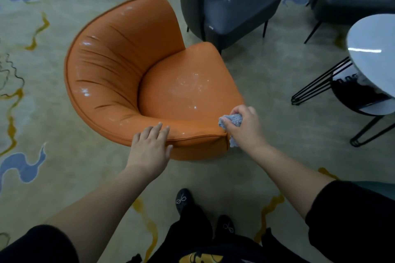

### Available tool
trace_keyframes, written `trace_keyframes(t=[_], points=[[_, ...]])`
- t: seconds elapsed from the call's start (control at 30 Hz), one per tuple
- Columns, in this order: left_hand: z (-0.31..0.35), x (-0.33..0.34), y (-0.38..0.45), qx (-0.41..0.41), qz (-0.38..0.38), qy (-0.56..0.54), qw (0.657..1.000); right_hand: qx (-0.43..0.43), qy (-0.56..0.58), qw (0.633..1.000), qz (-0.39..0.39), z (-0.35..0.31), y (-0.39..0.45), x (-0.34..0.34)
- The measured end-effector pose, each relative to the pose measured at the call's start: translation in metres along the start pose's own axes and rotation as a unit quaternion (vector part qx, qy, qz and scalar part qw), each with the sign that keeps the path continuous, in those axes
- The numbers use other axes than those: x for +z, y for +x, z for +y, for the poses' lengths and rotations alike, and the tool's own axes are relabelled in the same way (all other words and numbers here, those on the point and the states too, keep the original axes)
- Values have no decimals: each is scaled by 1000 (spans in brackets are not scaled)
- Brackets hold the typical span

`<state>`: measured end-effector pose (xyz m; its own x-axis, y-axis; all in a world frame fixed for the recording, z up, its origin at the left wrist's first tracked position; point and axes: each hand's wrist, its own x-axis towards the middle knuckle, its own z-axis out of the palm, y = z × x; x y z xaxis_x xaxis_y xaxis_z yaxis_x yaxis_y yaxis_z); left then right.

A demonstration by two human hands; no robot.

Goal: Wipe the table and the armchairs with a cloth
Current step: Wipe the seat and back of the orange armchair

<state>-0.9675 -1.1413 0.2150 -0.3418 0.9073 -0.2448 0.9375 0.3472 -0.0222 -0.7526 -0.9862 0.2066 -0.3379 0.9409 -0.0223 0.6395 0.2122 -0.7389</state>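
The patterned beige carpet [252, 83] carries everything here, and it leaves broad open room on the left of the curved orange leather armchair [119, 66]; to the right the floor narrows quickly. Two dark grey padded chairs [233, 4] stand just beyond the orange seat's far corner, and the round glossy white table on black wire legs [372, 53] sits near the right edge of the view, its legs splayed toward the walkway.

The seat cushion shows pale smears near its middle (whether dust or dried marks I cannot tell), so that patch looks unwiped.

The left hand [149, 149] rests flat with fingers spread on the near rim of the armrest. The right hand [243, 124] grips the small crumpled blue-grey cloth [233, 120] at the front corner of the armrest, where it meets the seat edge; a tail of cloth hangs below the hand.

Risks, as I judge them: the cloth is bunched, so little of it meets the leather and the smears could be merely pushed about. Leaning weight on the rim might shift the armchair on the carpet toward the grey chairs. A wide stroke off the seat's right edge would carry the elbow toward the table legs.
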Motion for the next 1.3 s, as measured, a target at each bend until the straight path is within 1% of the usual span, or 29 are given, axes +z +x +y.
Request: trace_keyframes(t=[0.27,0.4,0.57,0.7,0.93,1.2,1.3], points=[[-47,-10,65,21,-7,5,1000,25,-12,1000,2,-16,37,32],[-58,-6,87,13,-24,-2,1000,34,-18,999,-6,-18,58,41],[-68,-1,124,-43,-37,-58,997,34,-28,999,-23,-19,99,54],[-79,-2,159,-72,-41,-62,995,34,-24,998,-50,-21,141,71],[-75,8,210,-100,-69,-72,990,20,-38,995,-92,-13,204,89],[-68,31,250,-112,-91,-80,986,60,-14,987,-150,4,248,118],[-66,42,258,-108,-93,-78,987,57,-9,987,-152,10,256,132]])
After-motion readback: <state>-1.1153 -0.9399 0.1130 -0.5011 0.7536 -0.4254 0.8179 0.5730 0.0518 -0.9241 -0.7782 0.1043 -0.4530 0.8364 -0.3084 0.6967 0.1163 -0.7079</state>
